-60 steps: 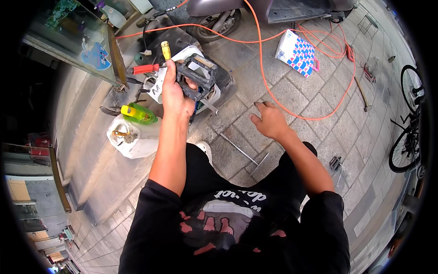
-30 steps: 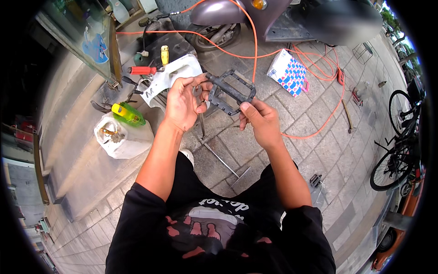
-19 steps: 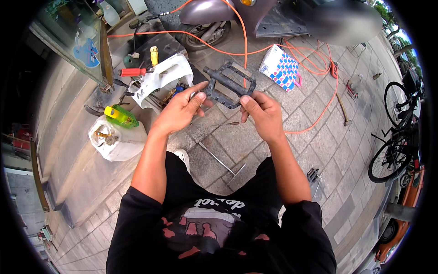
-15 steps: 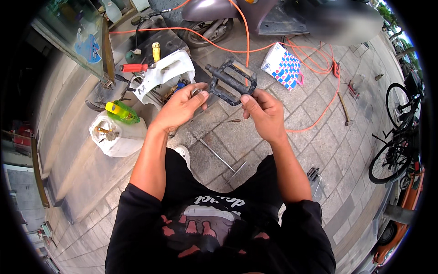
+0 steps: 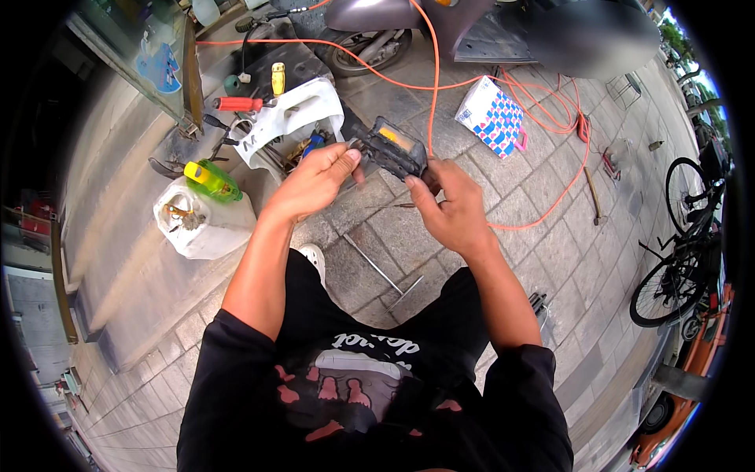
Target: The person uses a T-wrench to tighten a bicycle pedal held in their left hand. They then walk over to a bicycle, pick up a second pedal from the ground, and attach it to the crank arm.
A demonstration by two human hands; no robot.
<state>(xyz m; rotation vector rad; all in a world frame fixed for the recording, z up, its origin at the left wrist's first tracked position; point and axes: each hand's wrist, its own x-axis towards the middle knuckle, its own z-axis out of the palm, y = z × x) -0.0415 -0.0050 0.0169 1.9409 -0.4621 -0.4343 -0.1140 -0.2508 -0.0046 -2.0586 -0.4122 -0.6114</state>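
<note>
A black bicycle pedal point(image 5: 395, 149) with a yellow-orange reflector is held up in front of me, over the paving. My right hand point(image 5: 452, 200) is closed on its right end, thumb on the near edge. At the pedal's left end, where the spindle is, my left hand point(image 5: 318, 177) is pinched shut, thumb against fingers. A small bit of metal shows by those fingertips, too small to name. Below the hands a T-shaped metal bar tool point(image 5: 377, 263) lies on the ground between my legs.
At left stand a white cut-open container with tools point(image 5: 318, 98), a red-handled screwdriver point(image 5: 240, 104), a green bottle point(image 5: 214, 182) and a white jug point(image 5: 208, 228). An orange hose point(image 5: 434, 86) crosses behind. A checkered box point(image 5: 495, 118), hammer point(image 5: 594, 197) and bicycles point(image 5: 668, 283) are at right.
The pedal has turned about its spindle, so its reflector side now faces up to me. Both hands keep their places at its ends. My view has shifted slightly.
</note>
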